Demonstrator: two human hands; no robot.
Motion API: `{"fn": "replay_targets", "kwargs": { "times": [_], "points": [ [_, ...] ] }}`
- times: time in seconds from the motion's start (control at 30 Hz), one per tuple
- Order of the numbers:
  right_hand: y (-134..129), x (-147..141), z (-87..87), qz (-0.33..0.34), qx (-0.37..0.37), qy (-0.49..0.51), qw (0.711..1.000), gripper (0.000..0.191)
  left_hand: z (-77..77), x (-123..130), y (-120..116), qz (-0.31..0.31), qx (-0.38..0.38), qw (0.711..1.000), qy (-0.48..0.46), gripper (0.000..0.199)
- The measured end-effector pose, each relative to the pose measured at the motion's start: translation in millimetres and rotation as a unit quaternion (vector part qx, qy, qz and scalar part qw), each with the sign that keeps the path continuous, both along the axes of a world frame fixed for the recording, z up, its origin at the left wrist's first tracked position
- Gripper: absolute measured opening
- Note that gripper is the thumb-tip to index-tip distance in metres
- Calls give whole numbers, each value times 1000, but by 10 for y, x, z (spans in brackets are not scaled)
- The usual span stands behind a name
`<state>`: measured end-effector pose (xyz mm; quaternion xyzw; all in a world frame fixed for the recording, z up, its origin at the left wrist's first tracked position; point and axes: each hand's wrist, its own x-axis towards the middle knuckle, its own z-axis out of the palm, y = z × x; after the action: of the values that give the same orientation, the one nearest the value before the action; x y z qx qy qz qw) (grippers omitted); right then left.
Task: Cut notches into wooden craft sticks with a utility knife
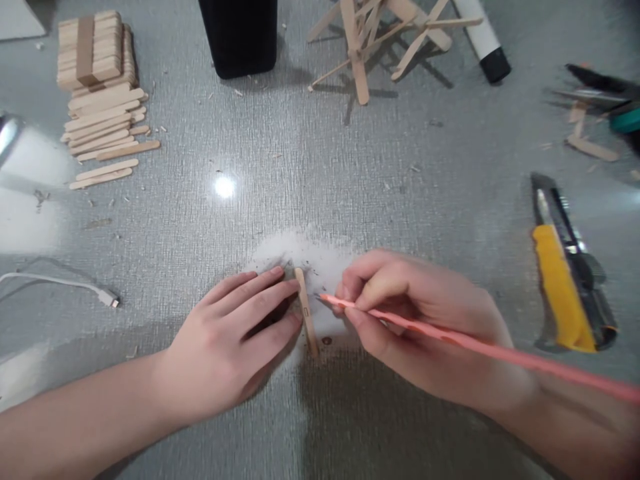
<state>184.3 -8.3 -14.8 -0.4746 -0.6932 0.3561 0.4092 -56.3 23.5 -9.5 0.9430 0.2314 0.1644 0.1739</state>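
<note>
Pale wooden stick (307,313), glossy textured tabletop (280,160), smooth yellow plastic cutter handle (563,287)

your view is moderately lit and greyish. a hard white glare spot (225,187) on your desk (175,227) suggests a light above, and paler reflections wash out the left edge. soft shadows fall beside the stick structure (358,60); a broad dark one covers the near middle. your right hand (430,320) looks slightly smeared, and the yellow cutter (560,287) is soft.
</note>
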Motion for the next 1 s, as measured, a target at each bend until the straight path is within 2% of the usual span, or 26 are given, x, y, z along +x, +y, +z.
{"fn": "replay_targets", "kwargs": {
  "times": [0.13, 0.23, 0.33, 0.53, 0.67, 0.77, 0.93, 1.0],
  "points": [
    [-54, 35, -24, 7, 54, -68, 996, 25, -3, 7, -16, 22, 8, 1000, 5, 27],
    [-96, 45, -57, 50, 82, -109, 989, 31, 9, 11, -31, 26, 5, 1000, 5, 26],
    [-101, 22, -93, 74, 107, -159, 979, 33, 22, 15, -43, 7, 3, 1000, 6, 21],
    [-75, -29, -170, 83, 155, -275, 945, 44, 4, 15, -70, -35, 48, 998, 4, 15],
    [-83, -28, -187, 72, 156, -289, 942, 38, 5, 18, -108, -20, 72, 997, 14, 9],
    [-79, -43, -168, 53, 141, -291, 945, 25, 30, 25, -141, -15, 97, 995, 7, 11],
    [-68, -69, -144, 15, 138, -289, 947, 9, 76, -4, -243, -42, 138, 990, 0, 9],
    [-70, -69, -150, 7, 141, -291, 946, 7, 84, -29, -325, -52, 170, 984, 13, 16]
  ]
}}
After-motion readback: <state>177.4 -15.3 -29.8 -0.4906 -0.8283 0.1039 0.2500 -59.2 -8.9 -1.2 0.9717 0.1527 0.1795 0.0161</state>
